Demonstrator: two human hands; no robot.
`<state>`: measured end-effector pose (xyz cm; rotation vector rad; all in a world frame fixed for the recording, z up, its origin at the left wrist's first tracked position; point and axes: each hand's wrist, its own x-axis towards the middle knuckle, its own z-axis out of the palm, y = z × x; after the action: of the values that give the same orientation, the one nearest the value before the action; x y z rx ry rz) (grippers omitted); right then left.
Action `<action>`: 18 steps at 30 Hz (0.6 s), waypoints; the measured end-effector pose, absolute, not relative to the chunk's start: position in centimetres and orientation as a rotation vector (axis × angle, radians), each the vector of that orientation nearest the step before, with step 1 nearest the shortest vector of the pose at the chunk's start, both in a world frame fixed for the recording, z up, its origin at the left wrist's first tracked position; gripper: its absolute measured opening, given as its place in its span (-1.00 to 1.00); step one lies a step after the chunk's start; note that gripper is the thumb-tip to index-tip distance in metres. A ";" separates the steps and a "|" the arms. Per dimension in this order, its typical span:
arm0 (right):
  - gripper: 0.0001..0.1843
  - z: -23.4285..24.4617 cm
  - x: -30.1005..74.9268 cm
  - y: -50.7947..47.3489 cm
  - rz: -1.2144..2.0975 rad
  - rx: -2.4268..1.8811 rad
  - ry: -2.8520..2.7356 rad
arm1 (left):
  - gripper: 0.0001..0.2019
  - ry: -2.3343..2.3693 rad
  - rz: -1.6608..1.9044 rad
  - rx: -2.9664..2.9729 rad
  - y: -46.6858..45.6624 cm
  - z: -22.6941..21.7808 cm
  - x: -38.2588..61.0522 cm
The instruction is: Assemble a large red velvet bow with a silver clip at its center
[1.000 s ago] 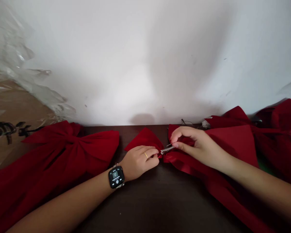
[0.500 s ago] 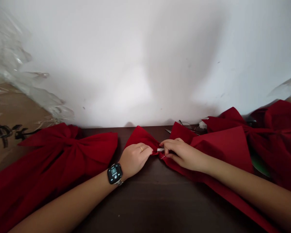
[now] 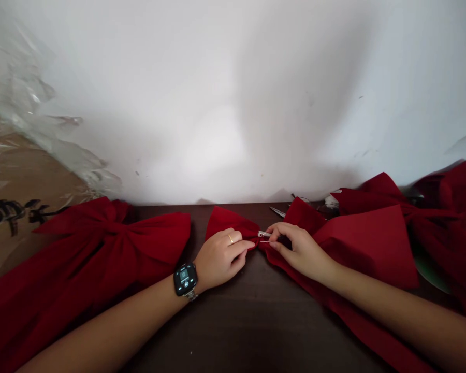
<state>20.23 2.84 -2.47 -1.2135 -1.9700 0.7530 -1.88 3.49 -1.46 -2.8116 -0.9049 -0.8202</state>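
A red fabric bow [image 3: 227,220] lies on the dark table, gathered at its middle. My left hand [image 3: 223,257] is closed on the bow's left side near the gather, fingers pinching the cloth. At the gather sits a small silver metal clip [image 3: 262,234]. My right hand [image 3: 297,247], just right of the clip, is pinched on a thin needle [image 3: 264,241] whose tip points left to the gathered cloth. The index finger is close to the clip; whether it touches is unclear. A ring and a watch [image 3: 186,280] are on my left hand and wrist.
Another red bow with long tails [image 3: 108,233] lies at the left, by a cardboard box [image 3: 34,176] under clear plastic. More red bows [image 3: 446,207] are piled at the right. Scissor tips [image 3: 277,212] show behind the work. A white wall [image 3: 171,103] rises at the table's back.
The needle has turned from slanting to nearly level. My left fingertips have shifted slightly down along the gather, and the view has moved a little, with both hands still at the bow.
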 end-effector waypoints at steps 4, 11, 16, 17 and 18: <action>-0.91 -2.3 20.1 2.9 0.827 -1.213 -1.914 | -0.78 -0.965 -0.758 -2.916 3.6 -1.6 -1.8; -0.90 -2.4 20.2 3.2 0.925 -1.158 -1.816 | -0.78 -0.993 -0.678 -2.932 4.0 -2.0 -1.7; -0.87 -1.7 20.6 3.2 0.937 -1.098 -1.670 | -0.83 -0.972 -0.732 -2.823 4.2 -2.0 -1.7; -0.87 -1.2 20.7 3.1 0.929 -1.069 -1.653 | -0.84 -0.969 -0.748 -2.819 4.3 -2.0 -1.7; -0.87 -0.4 20.9 2.9 0.919 -1.034 -1.652 | -0.85 -0.963 -0.766 -2.821 4.3 -1.9 -1.8</action>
<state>20.88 2.90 -0.40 -1.0339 -1.6524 0.9186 -1.77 4.33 -1.93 -2.8211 -0.9634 -0.7663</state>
